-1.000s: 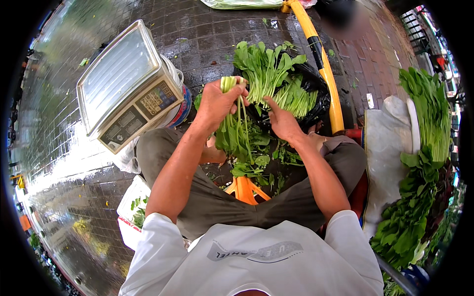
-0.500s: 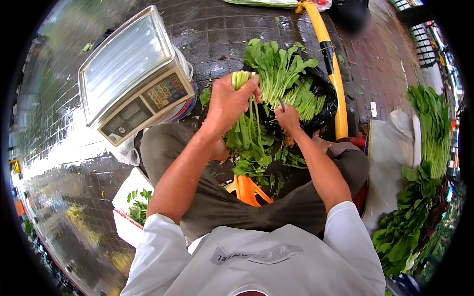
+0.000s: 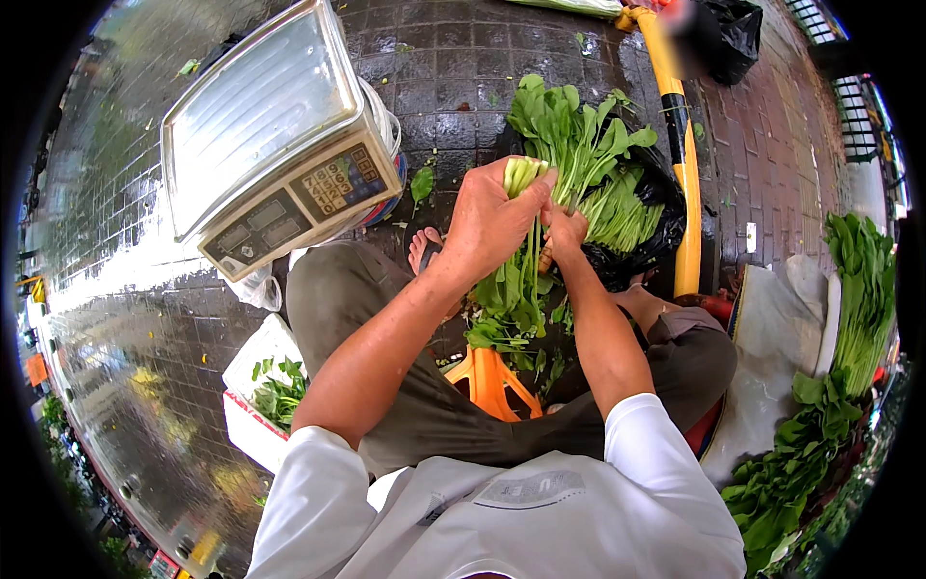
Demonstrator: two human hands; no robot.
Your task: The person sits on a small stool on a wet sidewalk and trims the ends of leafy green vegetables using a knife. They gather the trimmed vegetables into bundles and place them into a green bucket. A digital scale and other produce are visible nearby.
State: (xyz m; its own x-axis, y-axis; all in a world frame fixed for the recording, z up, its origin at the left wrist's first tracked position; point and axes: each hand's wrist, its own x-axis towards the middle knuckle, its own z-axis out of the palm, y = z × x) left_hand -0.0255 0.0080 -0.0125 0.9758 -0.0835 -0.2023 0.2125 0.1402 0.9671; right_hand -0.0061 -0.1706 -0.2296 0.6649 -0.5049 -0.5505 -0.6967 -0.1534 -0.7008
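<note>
My left hand (image 3: 494, 220) is closed round a bunch of leafy greens (image 3: 524, 174), pale cut stem ends up and leaves hanging down between my knees. Close against it, my right hand (image 3: 567, 230) is closed on a small knife (image 3: 547, 259); its brownish handle shows below my fingers, and the blade is mostly hidden among the stems. Just beyond both hands, more leafy greens (image 3: 569, 125) lie in a heap, with further stems (image 3: 625, 214) beside them on a black plastic bag (image 3: 667, 232).
A metal-topped scale (image 3: 260, 106) stands at the left. Below it, a white foam box (image 3: 246, 372) holds loose greens. An orange plastic piece (image 3: 490, 386) sits between my legs. A yellow-and-black pole (image 3: 687, 207) runs past the bag. More greens (image 3: 858, 318) lie at far right.
My right hand has moved up to my left, against the held stems. The whole view has shifted, so the scale and heap appear further right.
</note>
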